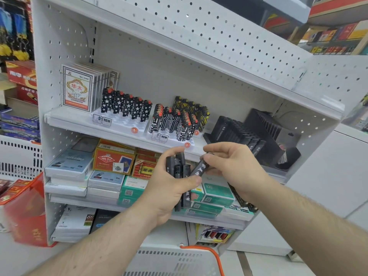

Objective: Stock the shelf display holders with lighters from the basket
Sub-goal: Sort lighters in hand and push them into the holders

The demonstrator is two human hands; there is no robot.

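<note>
A bundle of black lighters [180,176] stood upright in the left hand [169,188], whose fingers and thumb were curled round it in front of the middle shelf. The right hand [229,166] pinched a single black lighter [200,168] with white characters, tilted and touching the bundle, apparently being drawn out of it. Just above and to the right, on the upper shelf [119,132], a black display holder [235,132] was packed with dark lighters, while the black slotted holder [266,124] behind it seemed to have empty slots, though its far side was hard to read. Further left, a white tray [127,124] held one back row of star-patterned lighters [127,105] with its front sockets bare, and a second white tray [173,139] carried a fuller group of patterned lighters [179,120]. The white basket [169,261] with an orange handle sat low in the view, its contents hidden. Judged from this, the stocking was partway done: some holders were filled, open places remained, and a handful of lighters had yet to be set in.
</note>
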